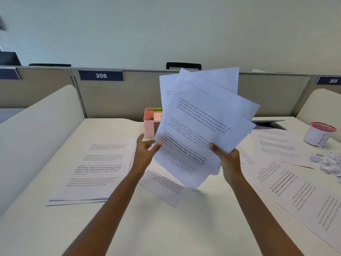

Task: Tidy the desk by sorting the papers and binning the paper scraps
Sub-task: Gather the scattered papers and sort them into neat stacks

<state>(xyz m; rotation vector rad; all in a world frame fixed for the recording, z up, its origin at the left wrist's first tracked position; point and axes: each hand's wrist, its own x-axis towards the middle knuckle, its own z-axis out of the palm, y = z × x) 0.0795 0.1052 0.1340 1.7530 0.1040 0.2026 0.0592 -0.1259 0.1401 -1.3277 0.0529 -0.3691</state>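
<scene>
Papers [203,122] are fanning out above the worktop [156,228], the right hand [229,161] pinching their lower edge while the left hand [144,152], fingers [156,145] spread wide, is steadying their side, probably to square them.

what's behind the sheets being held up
A pink organizer pokes out left of the held sheets. Its right part and the desk behind are covered.

white printed papers [201,126], pink organiser [150,124].
</scene>
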